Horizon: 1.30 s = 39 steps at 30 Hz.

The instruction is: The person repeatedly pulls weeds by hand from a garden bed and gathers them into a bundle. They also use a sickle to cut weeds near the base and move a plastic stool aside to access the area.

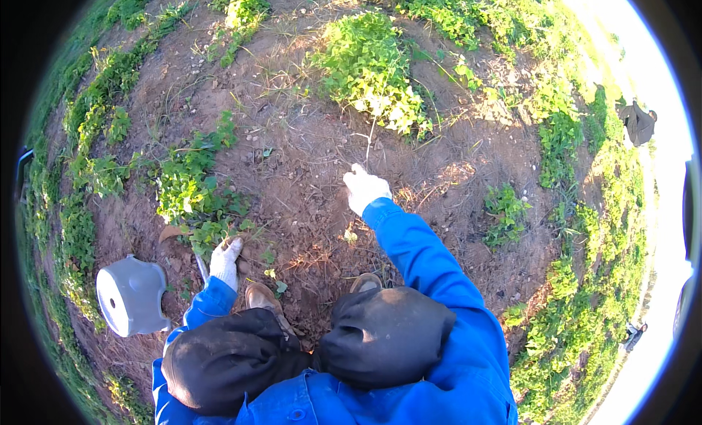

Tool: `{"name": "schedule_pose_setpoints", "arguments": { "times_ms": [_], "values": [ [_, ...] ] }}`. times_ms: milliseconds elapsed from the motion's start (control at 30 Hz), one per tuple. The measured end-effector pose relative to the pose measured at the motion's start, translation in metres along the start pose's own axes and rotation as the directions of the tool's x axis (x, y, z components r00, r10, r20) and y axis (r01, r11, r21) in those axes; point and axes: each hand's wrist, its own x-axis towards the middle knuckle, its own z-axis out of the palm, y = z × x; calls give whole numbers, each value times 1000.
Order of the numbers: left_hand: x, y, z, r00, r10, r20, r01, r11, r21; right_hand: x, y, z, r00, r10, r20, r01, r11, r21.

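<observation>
My left hand, in a white work glove, is low at the left, against the edge of a leafy green plant; leaves hide what its fingers do. Beside it a pale handle slants up into the leaves, near a brown curved piece that may be a tool's blade. Gloved in white too, my right hand is stretched out over bare soil, fingers curled. A thin pale stem runs from just above its fingers to a bushy vine plant; whether the fingers grip it is unclear.
A grey plastic stool lies on its side at the left. My shoes stand on the soil between my bent knees. A small plant grows at the right. Rows of vines line both sides. Another person is far off at the right.
</observation>
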Motion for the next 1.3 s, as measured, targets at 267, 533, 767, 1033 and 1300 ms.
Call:
{"name": "schedule_pose_setpoints", "arguments": {
  "times_ms": [267,533,767,1033,1300],
  "values": [
    [-3,-3,-6,999,13,34,-11,999,-45,-4,53,17,953,140,270,-110,986,-126],
    [1,-3,10,992,-7,129,6,1000,12,-75,17,27,857,-102,505,-129,906,403],
    [0,-13,32,860,-190,473,278,953,-124,-66,-123,-14,855,-475,207,16,424,905],
    [0,-7,57,853,47,519,216,875,-434,-52,-177,-3,949,-305,81,189,755,628],
    [14,-6,67,922,-196,334,234,969,-79,-57,-150,-3,904,-224,364,-405,-173,898]
  ]
}}
